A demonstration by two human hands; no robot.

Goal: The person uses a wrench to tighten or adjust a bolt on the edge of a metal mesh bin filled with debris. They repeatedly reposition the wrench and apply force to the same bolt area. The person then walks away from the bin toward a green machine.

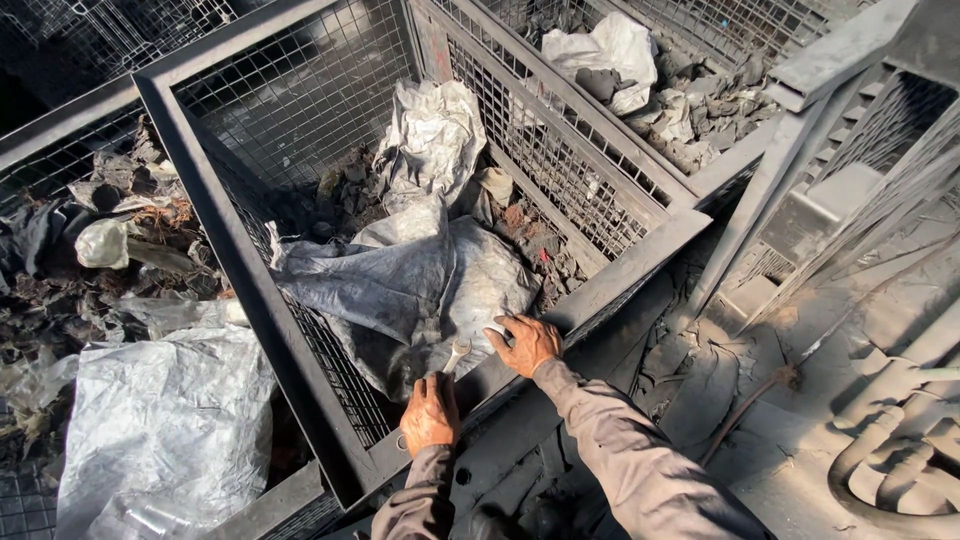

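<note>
Seen from above, a person leans over the near corner of a dusty wire-mesh metal bin [250,290]; the left hand [430,413] is closed around the handle of a wrench [455,355], whose open jaw end points up toward the bin's rim; the right hand [526,343] lies partly open, fingers spread and pressed on the top rail just beside the wrench head. Both sleeves are grey with dust. Inside the bin lie a crumpled grey woven sack [420,275] and dark scrap; a white sack [165,420] sits in the neighbouring bin to the left. The wrench appears to be at the corner joint, so the work there looks under way, not finished; whether any bolt is loosened cannot be told; none shows clearly.
</note>
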